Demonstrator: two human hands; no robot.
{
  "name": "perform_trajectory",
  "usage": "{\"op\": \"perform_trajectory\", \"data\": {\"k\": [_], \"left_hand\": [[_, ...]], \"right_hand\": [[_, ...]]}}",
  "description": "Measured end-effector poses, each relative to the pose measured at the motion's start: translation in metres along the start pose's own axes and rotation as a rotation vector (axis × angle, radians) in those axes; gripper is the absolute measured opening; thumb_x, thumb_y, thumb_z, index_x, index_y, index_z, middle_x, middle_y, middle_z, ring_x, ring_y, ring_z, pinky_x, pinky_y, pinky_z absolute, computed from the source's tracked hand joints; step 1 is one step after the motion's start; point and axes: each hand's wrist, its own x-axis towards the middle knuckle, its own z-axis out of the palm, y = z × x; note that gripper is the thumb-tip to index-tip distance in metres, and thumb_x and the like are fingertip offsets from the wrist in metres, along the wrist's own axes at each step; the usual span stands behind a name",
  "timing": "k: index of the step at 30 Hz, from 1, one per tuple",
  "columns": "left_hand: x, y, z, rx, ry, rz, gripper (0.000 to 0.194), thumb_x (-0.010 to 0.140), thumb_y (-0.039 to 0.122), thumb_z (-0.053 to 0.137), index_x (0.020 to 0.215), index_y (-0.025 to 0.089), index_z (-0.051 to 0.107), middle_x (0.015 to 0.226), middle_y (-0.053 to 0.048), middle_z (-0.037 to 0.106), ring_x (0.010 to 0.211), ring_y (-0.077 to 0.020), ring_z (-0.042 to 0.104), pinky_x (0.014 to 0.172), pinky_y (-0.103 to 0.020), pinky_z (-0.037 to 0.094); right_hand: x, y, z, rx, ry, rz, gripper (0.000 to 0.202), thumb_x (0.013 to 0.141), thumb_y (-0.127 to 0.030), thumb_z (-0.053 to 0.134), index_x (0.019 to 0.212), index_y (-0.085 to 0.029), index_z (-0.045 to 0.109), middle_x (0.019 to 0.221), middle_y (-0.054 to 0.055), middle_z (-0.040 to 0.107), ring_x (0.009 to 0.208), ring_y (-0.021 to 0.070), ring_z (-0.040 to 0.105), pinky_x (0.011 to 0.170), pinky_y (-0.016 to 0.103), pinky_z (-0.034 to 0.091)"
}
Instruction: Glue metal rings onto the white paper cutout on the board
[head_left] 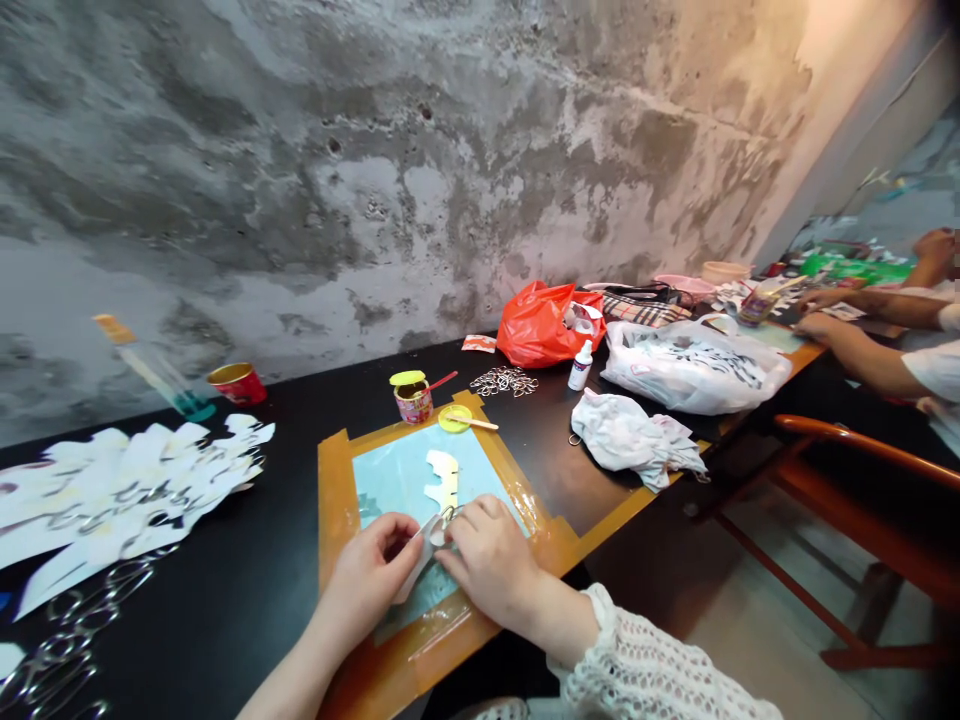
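Pinching white paper [415, 572], left grip [366, 575] and right grip [495, 562] are closed; the pink can [413, 405] perhaps holds paste.

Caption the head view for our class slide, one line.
Left hand pinches a white piece, right hand close beside it, above a tape-edged blue mat where a pale cut-out lies.
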Motion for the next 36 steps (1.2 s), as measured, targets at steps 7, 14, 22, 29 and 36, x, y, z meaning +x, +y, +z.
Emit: {"op": "perform_trajectory", "data": {"k": [7, 14, 22, 29, 36], "left_hand": [[-0.002, 0.003, 0.002, -0.044, -0.012, -0.028, 0.025, 0.076, 0.045, 0.059, 0.078, 0.02, 0.061, 0.071, -0.001, 0.066, 0.068, -0.0186, 0.063, 0.064, -0.028, 0.05], [-0.003, 0.001, 0.003, -0.045, -0.019, -0.047, 0.027, 0.078, 0.046, 0.059, 0.08, 0.019, 0.062, 0.072, -0.002, 0.066, 0.068, -0.0185, 0.063, 0.064, -0.028, 0.049], [-0.001, -0.002, 0.005, -0.098, -0.03, -0.048, 0.028, 0.076, 0.047, 0.06, 0.078, 0.019, 0.061, 0.071, -0.002, 0.066, 0.067, -0.0181, 0.063, 0.062, -0.027, 0.05], [-0.002, 0.004, 0.005, -0.079, -0.001, -0.048, 0.026, 0.074, 0.046, 0.061, 0.076, 0.02, 0.062, 0.07, -0.001, 0.066, 0.066, -0.0179, 0.063, 0.061, -0.028, 0.049], [-0.007, 0.007, 0.007, 0.062, -0.019, -0.007, 0.022, 0.079, 0.043, 0.057, 0.076, 0.021, 0.059, 0.069, 0.0, 0.063, 0.065, -0.017, 0.059, 0.061, -0.027, 0.045]], "right_hand": [[0.003, -0.002, 0.002, -0.034, 0.042, -0.096, 0.015, 0.095, -0.018, 0.052, 0.083, -0.018, 0.062, 0.081, 0.006, 0.063, 0.082, 0.0222, 0.053, 0.077, 0.036, 0.046], [0.0, 0.0, -0.001, 0.071, 0.052, -0.038, 0.008, 0.091, -0.019, 0.056, 0.085, -0.018, 0.061, 0.085, 0.006, 0.065, 0.088, 0.0232, 0.054, 0.08, 0.037, 0.047], [0.002, 0.0, 0.001, 0.066, 0.052, -0.039, 0.012, 0.087, -0.029, 0.068, 0.088, -0.018, 0.062, 0.086, 0.006, 0.066, 0.086, 0.024, 0.054, 0.077, 0.036, 0.048], [0.002, 0.005, 0.001, 0.058, 0.068, -0.11, 0.013, 0.094, -0.016, 0.051, 0.091, -0.017, 0.063, 0.084, 0.007, 0.066, 0.082, 0.022, 0.053, 0.08, 0.037, 0.047], [0.005, 0.009, -0.004, 0.32, 0.172, 0.083, 0.007, 0.083, -0.013, 0.063, 0.08, -0.02, 0.064, 0.102, 0.007, 0.067, 0.102, 0.0243, 0.056, 0.09, 0.04, 0.048]]}}
